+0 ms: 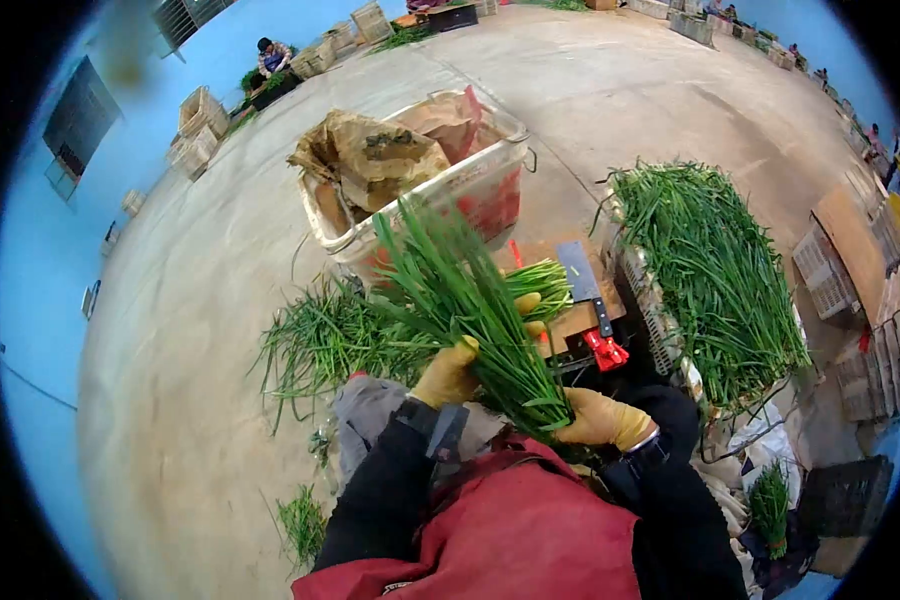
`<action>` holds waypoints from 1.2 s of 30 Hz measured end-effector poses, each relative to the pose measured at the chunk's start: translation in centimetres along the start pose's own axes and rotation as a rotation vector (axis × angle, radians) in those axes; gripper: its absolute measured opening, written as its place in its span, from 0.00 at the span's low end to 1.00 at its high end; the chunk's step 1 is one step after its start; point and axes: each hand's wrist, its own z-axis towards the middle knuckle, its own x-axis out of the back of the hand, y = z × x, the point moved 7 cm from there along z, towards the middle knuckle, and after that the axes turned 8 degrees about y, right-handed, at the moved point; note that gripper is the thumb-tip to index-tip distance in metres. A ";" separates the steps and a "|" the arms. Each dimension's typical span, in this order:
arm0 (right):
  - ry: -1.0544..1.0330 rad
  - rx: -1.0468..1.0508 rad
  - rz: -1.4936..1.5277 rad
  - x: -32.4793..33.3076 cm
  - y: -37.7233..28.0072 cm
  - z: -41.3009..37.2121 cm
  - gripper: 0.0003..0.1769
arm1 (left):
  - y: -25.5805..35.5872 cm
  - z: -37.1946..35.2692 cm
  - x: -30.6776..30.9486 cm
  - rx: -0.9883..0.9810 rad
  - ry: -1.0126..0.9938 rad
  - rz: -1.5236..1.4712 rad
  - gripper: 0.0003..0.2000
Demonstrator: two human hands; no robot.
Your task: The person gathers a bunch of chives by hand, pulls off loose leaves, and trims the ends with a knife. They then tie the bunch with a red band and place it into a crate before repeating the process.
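Note:
A bunch of long green garlic chives [460, 300] slants across in front of my body. My left hand [452, 372], in a yellow glove, is wrapped round its middle, with fingertips showing on the far side. Closed on the lower end of the bunch is my right hand [600, 418], also gloved in yellow. Just beyond, a cleaver [576, 268] with a black handle lies on a wooden board [574, 322]. Pale green stems [546, 282] rest beside the blade. Red ties [606, 350] hang at the board's near edge.
A white tub [460, 185] holding brown sacking stands ahead. To the right is a crate [660, 320] heaped with chives [705, 270]. Loose chives [320, 335] lie on the floor at left. A tied bunch [770, 508] sits at lower right. A person [273, 58] works far off.

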 end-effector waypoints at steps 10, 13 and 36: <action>-0.310 -0.326 0.135 -4.7 8.7 3.8 0.29 | 2.8 -3.2 2.2 -0.016 0.052 0.005 0.49; -0.244 -0.218 0.173 -5.4 9.1 4.6 0.32 | 2.7 -4.1 3.6 -0.041 0.123 0.121 0.42; 0.019 0.267 0.185 1.5 -5.6 3.1 0.37 | 2.4 -7.9 4.6 -0.243 0.286 0.084 0.16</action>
